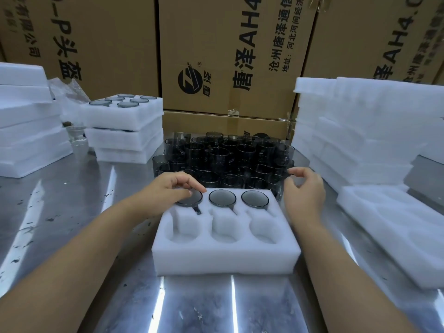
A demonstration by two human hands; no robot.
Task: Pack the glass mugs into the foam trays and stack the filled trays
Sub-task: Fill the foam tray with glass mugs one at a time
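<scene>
A white foam tray (225,258) lies in front of me on the steel table. Its far row holds three smoky glass mugs: left (192,200), middle (222,198) and right (254,199). The three near pockets hold nothing. My left hand (173,186) rests on the rim of the left mug, fingers curled over it. Beyond the tray's right end, my right hand (304,188) hovers with loosely curled fingers at a mug handle; whether it holds the handle I cannot tell. A dense cluster of loose mugs (223,159) stands behind the tray.
A stack of filled trays (125,131) stands at the back left, beside plain foam slabs (26,121). Several unfilled foam trays (355,140) pile up on the right, one (394,224) lying flat nearby. Cardboard boxes (228,56) wall off the back.
</scene>
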